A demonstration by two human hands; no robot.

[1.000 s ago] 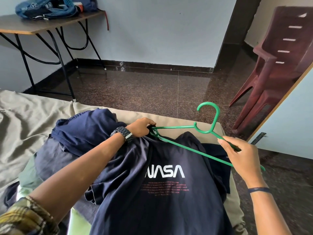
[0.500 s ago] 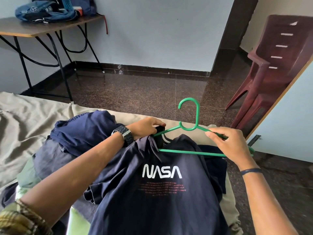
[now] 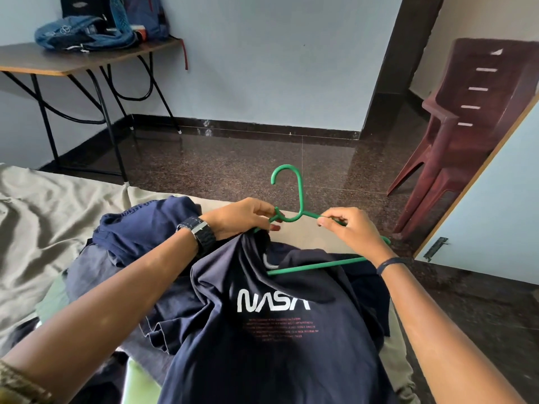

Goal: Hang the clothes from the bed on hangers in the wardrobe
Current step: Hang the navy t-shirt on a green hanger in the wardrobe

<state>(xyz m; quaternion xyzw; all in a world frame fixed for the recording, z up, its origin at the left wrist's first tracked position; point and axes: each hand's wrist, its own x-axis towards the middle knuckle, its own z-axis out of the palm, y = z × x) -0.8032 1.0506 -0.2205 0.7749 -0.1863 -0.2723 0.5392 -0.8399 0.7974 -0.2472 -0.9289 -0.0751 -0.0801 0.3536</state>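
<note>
The navy NASA T-shirt (image 3: 271, 339) is the reference item; it lies printed side up on top of a pile of clothes at the near end of the bed (image 3: 43, 228), which is covered with an olive-beige sheet. Beneath and to the left of the T-shirt lie a light green garment (image 3: 140, 380), a grey garment (image 3: 87, 272) and a second navy garment (image 3: 145, 225). At the far, collar end of the T-shirt sits the green hanger (image 3: 294, 205), hook pointing up and away from the T-shirt. The hanger's left arm is inserted into the collar opening; its lower bar lies across the fabric just behind the printed lettering. The left hand (image 3: 242, 217), with a dark wristwatch (image 3: 201, 231) on its wrist, is at the T-shirt's collar, fingers curled and pinching the hanger's left shoulder just beside the neck of the hook, with the collar fabric bunched under it. The right hand (image 3: 350, 228), with a dark band (image 3: 390, 263) on its wrist, is to the right of the collar, thumb and fingers clamped on the hanger's right shoulder. Beyond the T-shirt lies dark speckled floor. To the far right stands a stack of maroon plastic chairs (image 3: 466, 126) and a pale blue door panel (image 3: 495, 205). To the far left stands a folding table (image 3: 58, 62) carrying blue bags (image 3: 87, 33).
</note>
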